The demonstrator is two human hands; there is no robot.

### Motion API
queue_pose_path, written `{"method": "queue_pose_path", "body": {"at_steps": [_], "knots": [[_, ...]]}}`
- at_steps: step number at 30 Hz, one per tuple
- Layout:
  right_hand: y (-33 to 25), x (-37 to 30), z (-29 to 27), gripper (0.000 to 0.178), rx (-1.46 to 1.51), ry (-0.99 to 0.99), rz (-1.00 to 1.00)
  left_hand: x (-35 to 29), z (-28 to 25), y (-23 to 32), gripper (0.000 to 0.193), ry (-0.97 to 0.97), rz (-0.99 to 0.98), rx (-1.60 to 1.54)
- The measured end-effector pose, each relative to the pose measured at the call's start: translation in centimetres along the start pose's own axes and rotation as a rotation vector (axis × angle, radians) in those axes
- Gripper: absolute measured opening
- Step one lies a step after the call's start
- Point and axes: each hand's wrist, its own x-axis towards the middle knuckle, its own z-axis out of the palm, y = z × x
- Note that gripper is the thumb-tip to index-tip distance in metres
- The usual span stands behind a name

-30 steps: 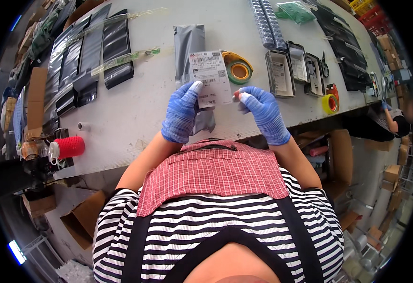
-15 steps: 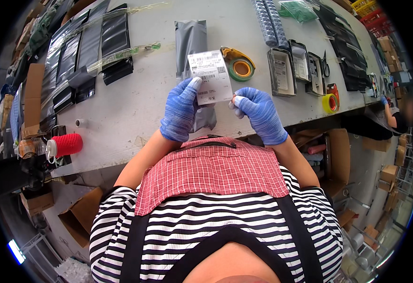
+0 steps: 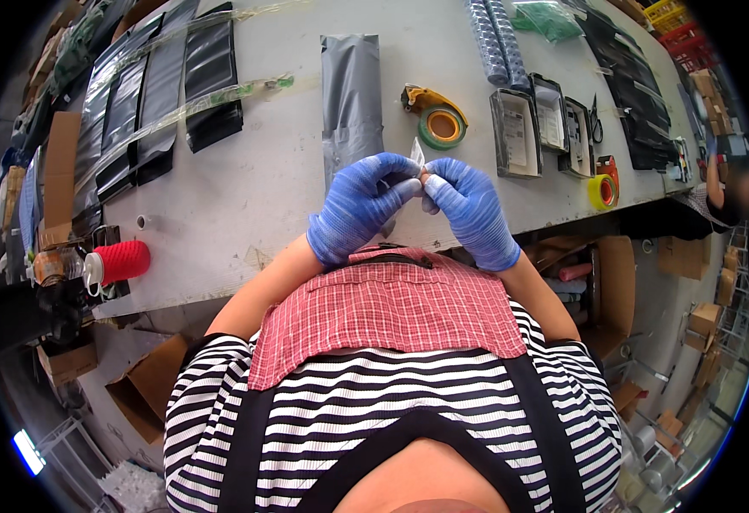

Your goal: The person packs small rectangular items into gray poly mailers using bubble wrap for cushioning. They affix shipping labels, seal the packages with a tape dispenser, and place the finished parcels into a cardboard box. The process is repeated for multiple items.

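Note:
Both hands wear blue knit gloves and meet over the table's near edge. Between them a white printed shipping label [image 3: 417, 152] is pinched and turned nearly edge-on, so only a small tip shows above the fingers. My left hand [image 3: 355, 209] closes on it from one side, and my right hand [image 3: 473, 212] has thumb and finger closed at its other edge. A long grey plastic mailing bag [image 3: 351, 98] lies flat on the table just beyond my left hand, its near end partly hidden. Beyond my right hand is a yellow tape dispenser [image 3: 443, 126] with a green-edged roll.
Small black-edged boxes [image 3: 515, 132], scissors [image 3: 596, 120] and yellow tape [image 3: 600, 191] lie to the right. Black bags [image 3: 210, 81] lie at left, near a red-covered bottle [image 3: 123, 260]. Cardboard boxes [image 3: 611, 286] stand below the table edge. Another person [image 3: 716, 197] is at far right.
The label, earlier held up with its printed face showing, has turned edge-on. My left hand has moved right, close against my right hand, uncovering more of the grey bag.

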Motion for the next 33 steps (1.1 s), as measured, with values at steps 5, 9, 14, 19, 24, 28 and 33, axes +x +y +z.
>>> {"method": "queue_pose_path", "body": {"at_steps": [5,9,14,19,24,28,33], "knots": [[0.4,0.2,-0.2,0.018,0.056,-0.016,0.011,0.0,0.1,-1.0,0.023,-0.008,0.002,-0.148],[0.3,0.4,-0.1,0.018,0.128,-0.033,0.039,0.1,0.0,-1.3,0.024,-0.005,-0.001,-0.187],[0.4,0.6,0.2,0.018,0.09,-0.009,0.027,0.2,-0.3,-1.7,0.025,0.004,-0.041,-0.287],[0.1,1.0,0.5,0.017,0.091,0.006,0.04,0.5,-0.6,-1.8,0.024,-0.009,-0.002,-0.248],[0.0,1.2,0.6,0.018,0.109,0.004,0.052,0.6,-0.8,-2.4,0.025,0.005,0.001,-0.257],[0.2,1.3,0.9,0.015,-0.006,0.054,-0.02,0.7,-1.0,-2.2,0.024,0.007,-0.052,-0.298],[1.1,1.6,1.1,0.01,-0.274,0.121,-0.213,0.9,-1.3,-1.5,0.023,-0.005,-0.085,-0.252]]}}
